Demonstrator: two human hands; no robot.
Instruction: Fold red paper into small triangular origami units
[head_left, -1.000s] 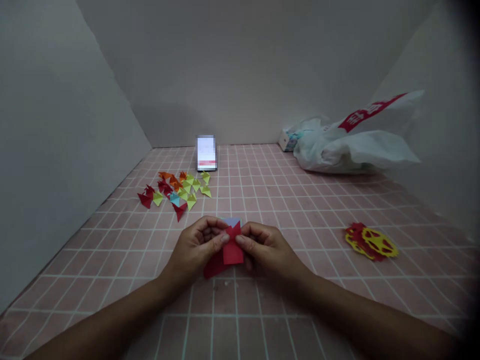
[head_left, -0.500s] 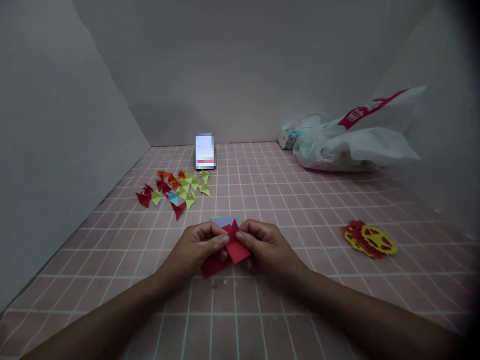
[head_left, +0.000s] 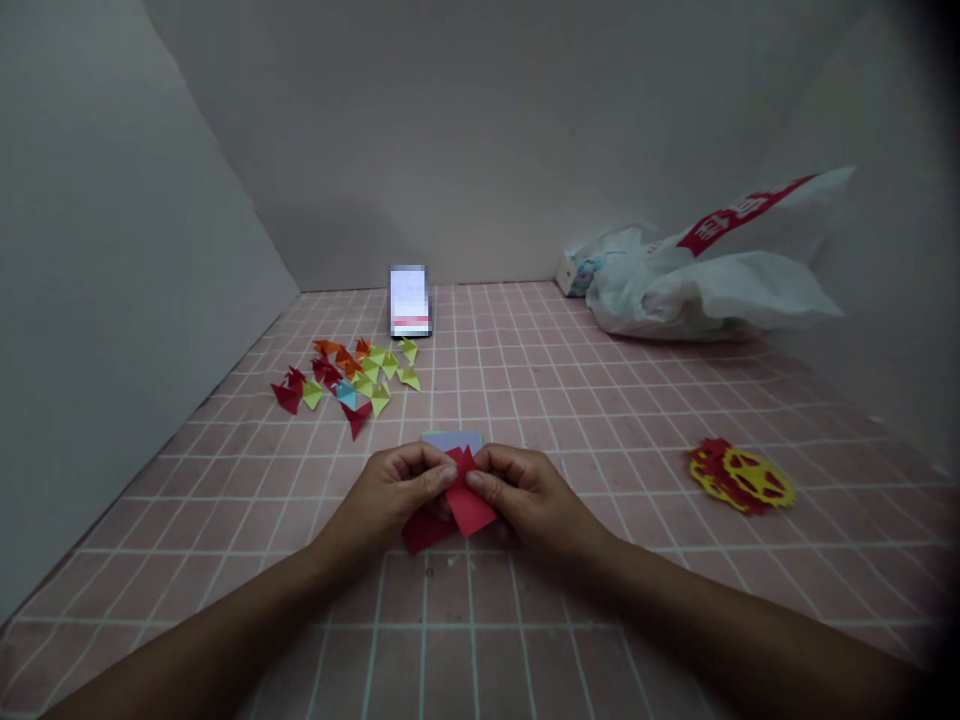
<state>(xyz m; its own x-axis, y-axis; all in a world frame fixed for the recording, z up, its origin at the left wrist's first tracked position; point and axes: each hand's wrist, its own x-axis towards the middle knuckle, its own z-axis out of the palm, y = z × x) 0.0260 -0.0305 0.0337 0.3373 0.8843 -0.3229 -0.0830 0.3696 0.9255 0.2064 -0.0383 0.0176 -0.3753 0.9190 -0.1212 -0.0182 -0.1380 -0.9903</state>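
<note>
Between my two hands is a partly folded piece of red origami paper [head_left: 471, 506], its pointed tip upward. My left hand [head_left: 411, 484] pinches its left side between thumb and fingers. On the right edge, the thumb and fingers of my right hand [head_left: 526, 488] are closed as well. More red paper [head_left: 427, 530] shows below my left fingers; whether it is part of the same sheet I cannot tell. Just behind the hands lies a small stack of pale bluish paper [head_left: 451, 440], its near side hidden.
Several small folded paper figures [head_left: 358, 375] in red, orange, yellow and blue sit at the left. Behind them a lit phone [head_left: 409, 300] stands upright. Red and yellow cutout shapes [head_left: 757, 480] lie at right. A white plastic bag [head_left: 697, 295] and a small box [head_left: 574, 274] are at the back right.
The red paper has tilted slightly, its right corner moving a little down and left. My right hand has shifted slightly left; my left hand stays nearly still.
</note>
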